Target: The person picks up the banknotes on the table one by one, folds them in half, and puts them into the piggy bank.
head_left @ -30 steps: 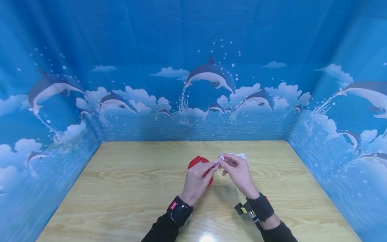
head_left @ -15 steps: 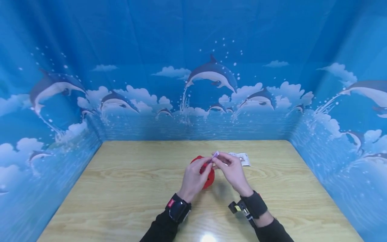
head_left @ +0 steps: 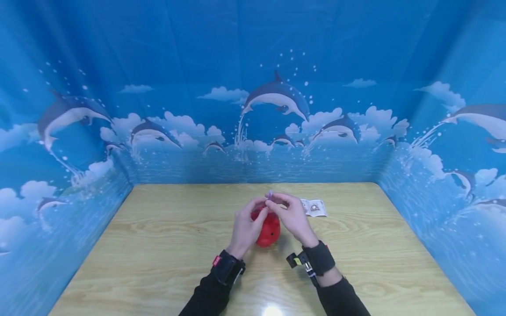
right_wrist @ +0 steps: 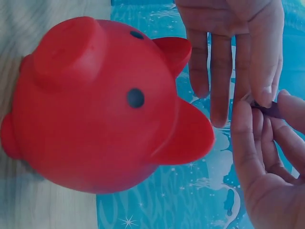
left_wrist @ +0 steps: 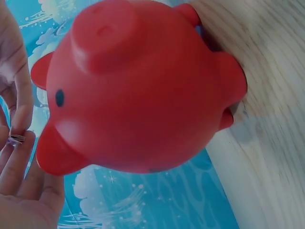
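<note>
A red piggy bank stands on the table with its snout toward me, its ears and black eyes plain in the wrist views. Just above its top, both hands meet at a small folded purple paper note. My left hand pinches the note between thumb and fingers from the left. From the right, my right hand pinches it too. Layered edges of the folded note show between the fingertips in the left wrist view. In the right wrist view the fingers cover most of the note.
A creased white printed paper lies on the wooden table, behind and right of the piggy bank. A blue dolphin curtain rises along the table's back and sides. Each wrist wears a black strap with a device.
Both hands have moved left and slightly away from me with the folded note, from right of the piggy bank to above its top. More of the piggy bank and the white paper now shows.
</note>
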The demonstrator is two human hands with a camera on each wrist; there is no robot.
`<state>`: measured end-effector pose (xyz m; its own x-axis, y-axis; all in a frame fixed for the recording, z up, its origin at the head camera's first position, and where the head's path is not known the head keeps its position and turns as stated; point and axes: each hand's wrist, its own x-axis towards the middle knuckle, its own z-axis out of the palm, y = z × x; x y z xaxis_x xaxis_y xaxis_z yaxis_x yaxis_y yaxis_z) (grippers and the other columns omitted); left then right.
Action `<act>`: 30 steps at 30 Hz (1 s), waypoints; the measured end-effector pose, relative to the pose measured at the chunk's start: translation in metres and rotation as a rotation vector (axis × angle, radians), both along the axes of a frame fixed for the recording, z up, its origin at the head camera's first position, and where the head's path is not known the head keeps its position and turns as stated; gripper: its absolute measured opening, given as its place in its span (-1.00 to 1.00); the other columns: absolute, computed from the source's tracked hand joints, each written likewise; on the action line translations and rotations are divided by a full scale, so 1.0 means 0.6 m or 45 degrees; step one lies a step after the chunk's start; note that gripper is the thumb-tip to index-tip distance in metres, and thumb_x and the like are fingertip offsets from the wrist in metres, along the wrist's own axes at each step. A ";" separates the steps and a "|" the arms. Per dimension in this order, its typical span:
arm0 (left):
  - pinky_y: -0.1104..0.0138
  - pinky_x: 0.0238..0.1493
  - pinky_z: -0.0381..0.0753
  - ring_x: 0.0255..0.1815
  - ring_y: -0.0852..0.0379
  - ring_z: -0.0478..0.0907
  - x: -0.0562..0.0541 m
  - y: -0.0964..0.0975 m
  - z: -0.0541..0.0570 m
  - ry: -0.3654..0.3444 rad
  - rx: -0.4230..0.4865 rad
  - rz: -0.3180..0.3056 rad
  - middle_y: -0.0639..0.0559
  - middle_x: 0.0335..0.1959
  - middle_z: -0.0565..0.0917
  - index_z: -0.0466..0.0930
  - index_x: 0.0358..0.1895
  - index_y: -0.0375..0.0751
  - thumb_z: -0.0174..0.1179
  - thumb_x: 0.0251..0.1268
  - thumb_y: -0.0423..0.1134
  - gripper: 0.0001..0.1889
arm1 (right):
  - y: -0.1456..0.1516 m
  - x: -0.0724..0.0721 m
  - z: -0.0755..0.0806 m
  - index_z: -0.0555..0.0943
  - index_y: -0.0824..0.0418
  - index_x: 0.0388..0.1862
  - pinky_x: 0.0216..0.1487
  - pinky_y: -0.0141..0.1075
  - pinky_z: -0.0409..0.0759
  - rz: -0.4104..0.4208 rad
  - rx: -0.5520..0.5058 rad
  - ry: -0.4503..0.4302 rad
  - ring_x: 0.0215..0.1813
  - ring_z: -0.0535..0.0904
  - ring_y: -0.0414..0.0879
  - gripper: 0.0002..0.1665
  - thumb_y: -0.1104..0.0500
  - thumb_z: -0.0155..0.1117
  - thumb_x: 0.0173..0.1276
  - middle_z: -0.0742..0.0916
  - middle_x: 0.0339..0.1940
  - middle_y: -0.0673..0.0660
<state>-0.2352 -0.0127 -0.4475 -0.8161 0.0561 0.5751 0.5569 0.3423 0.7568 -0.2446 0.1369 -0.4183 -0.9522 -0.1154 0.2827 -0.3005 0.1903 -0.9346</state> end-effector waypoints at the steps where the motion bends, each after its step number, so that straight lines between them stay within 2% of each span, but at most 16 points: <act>1: 0.30 -0.06 0.70 -0.14 0.20 0.73 -0.001 -0.001 0.000 -0.012 -0.006 0.010 0.02 -0.12 0.78 0.63 0.03 -0.10 0.27 0.30 -0.32 -0.75 | -0.001 -0.001 0.000 0.67 0.28 0.08 0.00 -0.40 0.64 0.002 0.006 -0.005 0.09 0.64 -0.02 -0.63 0.18 0.36 0.33 0.74 0.02 0.23; 7: 0.27 -0.04 0.70 -0.12 0.21 0.72 -0.003 -0.008 0.001 -0.075 -0.089 0.050 0.06 -0.11 0.78 0.66 0.02 -0.06 0.29 0.30 -0.25 -0.76 | -0.004 -0.006 0.002 0.65 0.33 0.09 0.03 -0.35 0.66 0.008 0.073 -0.063 0.05 0.62 0.02 -0.65 0.22 0.30 0.37 0.73 -0.02 0.26; 10: 0.26 -0.07 0.71 -0.13 0.20 0.71 -0.006 -0.015 0.001 -0.080 -0.124 0.031 0.07 -0.12 0.78 0.69 0.02 -0.06 0.28 0.31 -0.24 -0.76 | -0.009 0.001 0.014 0.64 0.38 0.07 0.02 -0.30 0.68 0.018 0.117 -0.071 0.03 0.63 0.04 -0.68 0.27 0.26 0.39 0.73 -0.04 0.29; 15: 0.27 -0.05 0.70 -0.08 0.20 0.69 -0.013 -0.030 0.003 -0.129 -0.194 -0.004 0.06 -0.10 0.77 0.73 0.03 -0.05 0.26 0.32 -0.27 -0.76 | -0.015 0.017 0.038 0.63 0.45 0.02 -0.03 -0.18 0.71 0.050 0.109 -0.043 -0.04 0.65 0.07 -0.73 0.35 0.23 0.38 0.72 -0.11 0.35; 18: 0.25 -0.03 0.70 -0.05 0.18 0.69 -0.018 -0.035 0.003 -0.157 -0.236 -0.024 0.04 -0.09 0.77 0.73 0.03 -0.06 0.23 0.33 -0.32 -0.75 | -0.015 0.017 0.037 0.65 0.44 -0.02 -0.04 -0.17 0.71 0.029 0.129 -0.015 -0.08 0.66 0.08 -0.75 0.35 0.25 0.37 0.73 -0.15 0.34; 22: 0.18 0.08 0.66 0.05 0.10 0.68 -0.023 -0.040 0.003 -0.157 -0.316 -0.047 0.00 -0.04 0.76 0.73 0.03 -0.09 0.16 0.30 -0.42 -0.69 | -0.008 -0.007 0.003 0.68 0.34 -0.04 -0.05 -0.30 0.70 -0.007 0.176 0.023 -0.09 0.68 0.01 -0.76 0.28 0.29 0.36 0.76 -0.18 0.24; 25: 0.11 0.17 0.60 0.13 0.05 0.63 -0.023 -0.043 0.002 -0.190 -0.377 -0.058 -0.01 0.02 0.74 0.71 0.08 -0.09 0.13 0.27 -0.43 -0.64 | -0.004 -0.023 -0.021 0.70 0.29 -0.04 -0.06 -0.35 0.69 -0.028 0.218 0.055 -0.11 0.69 -0.06 -0.76 0.24 0.32 0.34 0.77 -0.19 0.16; 30: 0.05 0.24 0.54 0.21 0.01 0.58 -0.024 -0.044 -0.002 -0.266 -0.422 -0.069 -0.03 0.10 0.69 0.68 0.12 -0.13 0.10 0.28 -0.43 -0.63 | -0.008 -0.023 -0.026 0.72 0.25 -0.06 -0.06 -0.32 0.69 -0.069 0.270 0.065 -0.15 0.71 -0.10 -0.77 0.25 0.36 0.31 0.78 -0.22 0.13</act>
<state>-0.2494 -0.0393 -0.4487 -0.9045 0.2571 0.3403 0.4264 0.5613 0.7093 -0.2583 0.1322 -0.4336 -0.9437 -0.1267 0.3056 -0.3305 0.3977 -0.8559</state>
